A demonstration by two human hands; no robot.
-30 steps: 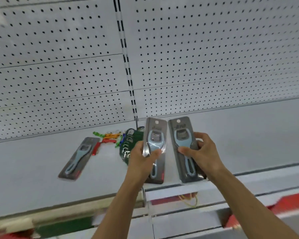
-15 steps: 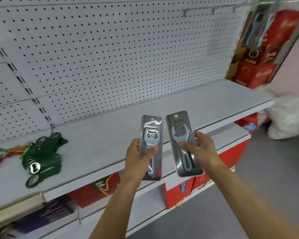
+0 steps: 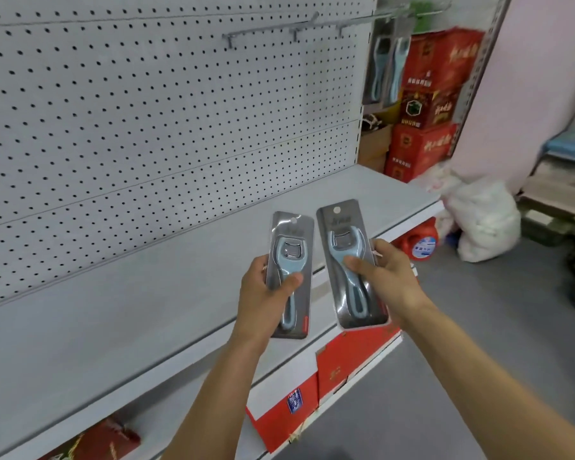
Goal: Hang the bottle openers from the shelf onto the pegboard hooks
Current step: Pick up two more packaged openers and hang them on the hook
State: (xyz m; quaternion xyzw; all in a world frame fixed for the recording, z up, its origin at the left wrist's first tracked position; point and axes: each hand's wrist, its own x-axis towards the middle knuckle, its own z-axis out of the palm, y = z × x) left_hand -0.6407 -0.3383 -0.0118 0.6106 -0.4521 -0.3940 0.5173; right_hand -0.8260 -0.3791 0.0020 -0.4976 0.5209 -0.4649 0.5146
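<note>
Left hand (image 3: 266,293) of mine grips one packaged bottle opener (image 3: 291,273), right hand (image 3: 387,277) grips another packaged opener (image 3: 349,263), both above the shelf (image 3: 146,293).

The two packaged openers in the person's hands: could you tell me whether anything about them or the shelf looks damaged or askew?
Nothing stands out. The left hand and the right hand each grip an intact carded opener, hang holes up, over the shelf.
</note>
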